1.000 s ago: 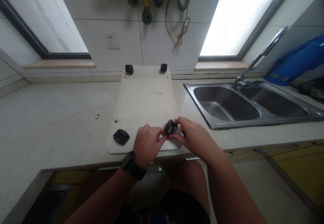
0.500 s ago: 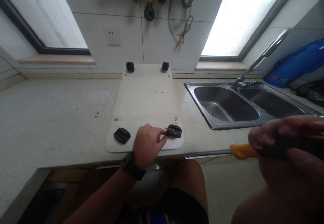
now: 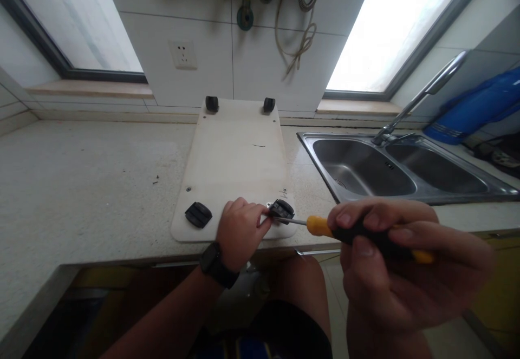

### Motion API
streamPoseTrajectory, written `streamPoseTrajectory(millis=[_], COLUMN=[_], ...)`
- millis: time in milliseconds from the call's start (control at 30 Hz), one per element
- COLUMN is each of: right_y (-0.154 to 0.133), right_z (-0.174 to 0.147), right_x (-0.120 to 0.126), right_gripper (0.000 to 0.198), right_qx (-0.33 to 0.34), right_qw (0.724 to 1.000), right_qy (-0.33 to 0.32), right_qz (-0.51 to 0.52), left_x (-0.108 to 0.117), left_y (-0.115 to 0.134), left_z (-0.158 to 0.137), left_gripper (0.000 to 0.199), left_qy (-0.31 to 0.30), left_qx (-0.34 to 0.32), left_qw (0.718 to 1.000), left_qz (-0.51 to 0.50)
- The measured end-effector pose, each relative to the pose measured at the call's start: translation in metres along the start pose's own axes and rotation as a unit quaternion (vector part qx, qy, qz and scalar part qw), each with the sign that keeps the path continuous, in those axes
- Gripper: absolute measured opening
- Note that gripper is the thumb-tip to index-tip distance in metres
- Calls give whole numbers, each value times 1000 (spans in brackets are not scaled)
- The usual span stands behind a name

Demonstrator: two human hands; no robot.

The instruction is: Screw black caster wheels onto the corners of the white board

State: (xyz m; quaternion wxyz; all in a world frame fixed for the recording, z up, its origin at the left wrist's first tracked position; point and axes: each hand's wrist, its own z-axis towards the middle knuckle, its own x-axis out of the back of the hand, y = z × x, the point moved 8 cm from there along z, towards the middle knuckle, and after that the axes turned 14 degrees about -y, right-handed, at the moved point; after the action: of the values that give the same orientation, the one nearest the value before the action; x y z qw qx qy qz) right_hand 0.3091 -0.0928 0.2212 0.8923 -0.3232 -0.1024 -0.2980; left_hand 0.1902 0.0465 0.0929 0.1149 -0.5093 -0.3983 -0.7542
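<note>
A white board (image 3: 231,158) with rounded corners lies on the counter, a black caster wheel at each corner. At its near right corner, my left hand (image 3: 241,226) pinches beside the caster (image 3: 281,211); whatever sits between thumb and forefinger is too small to make out. My right hand (image 3: 398,261) grips a yellow and black screwdriver (image 3: 320,226) by its handle. The shaft crosses in front of the caster, its tip by my left fingertips. The near left caster (image 3: 198,215) stands apart from both hands.
A steel double sink (image 3: 319,172) with a faucet (image 3: 426,91) is on the right. Small dark screw-like bits (image 3: 155,180) lie on the counter (image 3: 101,185) left of the board. A wall socket (image 3: 183,55) and pipe fittings (image 3: 245,17) are behind. A blue item (image 3: 471,110) rests beyond the sink.
My right hand has brought the screwdriver left and inward, its tip now at the near right caster. My left hand keeps its pinch there. The view has shifted slightly.
</note>
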Motion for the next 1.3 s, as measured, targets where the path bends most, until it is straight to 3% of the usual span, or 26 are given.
streamPoseTrajectory(millis=[100,333,700,1033,1300], right_y=[-9,-3,5,15,10], right_z=[4,21,25,23,29], right_x=[8,-13,-9,-15,-19], right_gripper=[38,52,49,39,50], right_qx=[40,68,65,11,36], right_qw=[994,998,998,1000,997], right_qy=[100,17,5,-1,-69], right_qz=[-2,12,-3,-1,22], left_x=[-1,-1,1,1,0], left_y=[1,2,1,2,2], left_z=[1,1,-1,0,-1], left_gripper=[10,17,12,13,13], left_qy=[3,11,2,-5,-1], left_qx=[-1,14,4,1,0], left_qw=[1000,999,1000,1000,1000], left_qz=[14,27,5,16,22])
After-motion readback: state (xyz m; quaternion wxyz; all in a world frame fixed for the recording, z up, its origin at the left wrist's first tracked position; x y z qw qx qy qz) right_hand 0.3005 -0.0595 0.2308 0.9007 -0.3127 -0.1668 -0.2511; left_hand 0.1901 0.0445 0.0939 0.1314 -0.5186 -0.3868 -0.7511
